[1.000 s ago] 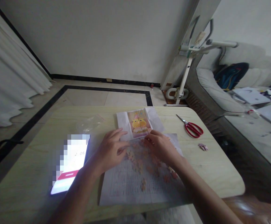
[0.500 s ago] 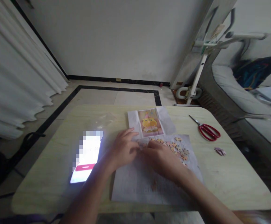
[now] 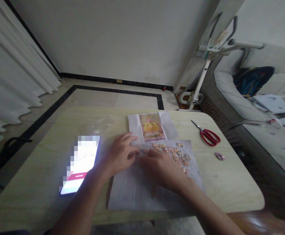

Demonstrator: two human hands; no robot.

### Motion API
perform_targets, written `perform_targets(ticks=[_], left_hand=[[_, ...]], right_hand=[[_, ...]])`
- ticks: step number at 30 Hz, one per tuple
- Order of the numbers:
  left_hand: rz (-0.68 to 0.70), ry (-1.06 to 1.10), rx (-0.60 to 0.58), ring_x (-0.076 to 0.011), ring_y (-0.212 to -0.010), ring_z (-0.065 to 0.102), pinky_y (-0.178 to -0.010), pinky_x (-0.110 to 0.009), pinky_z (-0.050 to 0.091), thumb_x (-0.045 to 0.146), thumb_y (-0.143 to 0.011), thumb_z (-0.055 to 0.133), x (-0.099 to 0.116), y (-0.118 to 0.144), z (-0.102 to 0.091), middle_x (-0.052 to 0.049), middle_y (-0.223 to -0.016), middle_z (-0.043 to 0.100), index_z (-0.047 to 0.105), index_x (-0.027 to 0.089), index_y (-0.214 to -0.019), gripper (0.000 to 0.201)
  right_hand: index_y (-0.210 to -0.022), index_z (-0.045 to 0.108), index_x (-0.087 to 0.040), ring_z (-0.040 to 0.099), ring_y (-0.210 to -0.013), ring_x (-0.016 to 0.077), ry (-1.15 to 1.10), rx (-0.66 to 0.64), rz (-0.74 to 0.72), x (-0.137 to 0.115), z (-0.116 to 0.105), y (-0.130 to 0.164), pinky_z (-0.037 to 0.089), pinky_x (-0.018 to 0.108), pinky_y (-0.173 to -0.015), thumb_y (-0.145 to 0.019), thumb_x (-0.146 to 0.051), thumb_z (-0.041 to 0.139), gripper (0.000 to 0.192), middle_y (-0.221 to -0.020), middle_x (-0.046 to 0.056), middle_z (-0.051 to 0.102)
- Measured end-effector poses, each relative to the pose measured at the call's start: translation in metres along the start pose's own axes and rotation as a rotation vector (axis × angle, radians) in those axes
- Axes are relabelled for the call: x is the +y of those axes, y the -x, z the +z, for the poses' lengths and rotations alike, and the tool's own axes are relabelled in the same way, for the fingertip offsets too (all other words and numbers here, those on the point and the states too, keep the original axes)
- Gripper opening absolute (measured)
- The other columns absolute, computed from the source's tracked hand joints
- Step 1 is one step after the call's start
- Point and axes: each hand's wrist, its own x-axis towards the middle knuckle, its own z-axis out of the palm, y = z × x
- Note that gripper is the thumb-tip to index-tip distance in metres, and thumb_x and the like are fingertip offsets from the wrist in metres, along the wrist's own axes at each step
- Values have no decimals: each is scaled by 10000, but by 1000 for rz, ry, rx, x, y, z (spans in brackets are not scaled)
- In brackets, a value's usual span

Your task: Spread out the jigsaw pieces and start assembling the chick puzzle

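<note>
Side by side over a pale printed sheet (image 3: 132, 195), my two hands meet at their fingertips. My left hand (image 3: 121, 155) has its thumb and forefinger curved together, with the other fingers stretched out above them. Closed and turned knuckles up, my right hand (image 3: 159, 163) brings its fingers against the left fingertips. What either hand pinches is hidden. Loose jigsaw puzzle pieces (image 3: 175, 151) lie on the sheet beyond and right of my right hand. Behind them is a creased paper with a picture of a yellow cartoon animal (image 3: 151, 128).
A lit phone (image 3: 83, 163) lies left of my left forearm, with a clear plastic bag (image 3: 99, 125) behind it. Red-handled scissors (image 3: 209, 137) and a small purple scrap (image 3: 219, 156) are on the table's right side. A sofa (image 3: 227, 86) stands beyond.
The whole view has shifted, so the table and things on it appear further left. Both hands keep nearly the same pose over the sheet.
</note>
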Motion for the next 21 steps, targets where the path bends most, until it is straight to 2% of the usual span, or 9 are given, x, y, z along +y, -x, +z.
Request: perform_targets(ticks=[6, 8, 13, 18, 21], left_hand=[[10, 10, 4, -320, -1298, 414, -1030, -515, 382, 146, -769, 584, 0, 0, 2, -88, -1274, 584, 727, 239, -775, 170], [12, 9, 22, -320, -1295, 420, -1032, -516, 381, 147, -774, 580, 0, 0, 2, -93, -1273, 587, 732, 233, -791, 176], [-7, 23, 108, -300, -1260, 464, -1043, -501, 383, 157, -783, 585, -5, -1, -3, -77, -1245, 613, 742, 230, -873, 195], [-70, 10, 262, -278, -1178, 531, -1017, -464, 416, 193, -824, 565, -13, -3, -10, -93, -1150, 654, 728, 185, -866, 169], [-78, 13, 278, -266, -1130, 558, -989, -445, 442, 190, -836, 550, -14, -3, -11, -100, -1111, 663, 722, 168, -868, 176]], right_hand=[[-677, 588, -176, 410, -610, 101, 2, 5, 33, 1, -3, 2, 252, 266, -549, -869, -127, 527, 207, -737, 6, 520], [-690, 589, -176, 413, -610, 100, -3, 5, 33, 0, -3, 1, 262, 260, -554, -875, -145, 535, 195, -738, 5, 524], [-704, 579, -173, 447, -643, 110, 17, 17, 55, 1, 3, -3, 279, 261, -576, -852, -182, 579, 148, -754, 10, 544], [-666, 567, -177, 434, -624, 117, 59, 60, 69, -1, 8, -4, 254, 281, -567, -828, -150, 581, 165, -709, 5, 533], [-658, 578, -182, 431, -615, 118, 82, 64, 71, -2, 6, -3, 244, 287, -561, -816, -139, 588, 164, -708, 5, 533]])
